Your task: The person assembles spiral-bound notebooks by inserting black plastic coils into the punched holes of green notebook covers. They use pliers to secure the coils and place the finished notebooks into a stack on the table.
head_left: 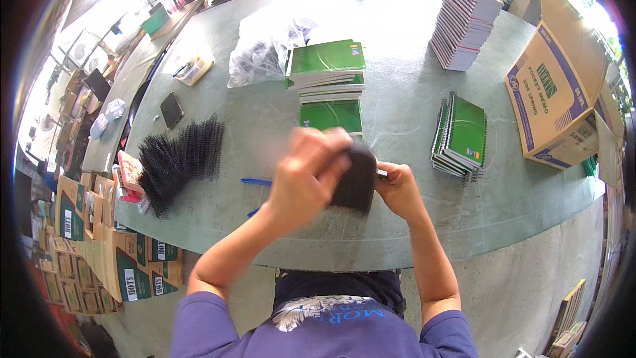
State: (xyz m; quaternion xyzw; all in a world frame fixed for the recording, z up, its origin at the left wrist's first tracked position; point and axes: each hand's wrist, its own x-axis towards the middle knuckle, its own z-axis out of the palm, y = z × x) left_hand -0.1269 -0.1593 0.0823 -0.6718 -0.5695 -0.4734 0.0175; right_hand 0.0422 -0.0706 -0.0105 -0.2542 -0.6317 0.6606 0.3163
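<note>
Near the table's front edge, my right hand [399, 189] grips the edge of a dark flat thing with a rounded corner [358, 182]; its kind I cannot make out. Over its left side is my left hand [306, 171], fingers curled in and partly smeared by motion. Whatever they hold, if anything, is hidden. Beside my left wrist show the blue handles of a tool [255, 181], its rest covered by my hand. Just beyond my hands stand stacked green-covered notebooks [329, 59], with another green notebook [329, 115] on the near side.
Black spiral coils [179, 166] lie in a heap at left, near a phone [171, 111]. Spiral-bound green notebooks [465, 129] sit at right, beside an open cardboard box [553, 103]. Farther back are a tall notebook stack [464, 23] and a clear plastic bag [258, 59].
</note>
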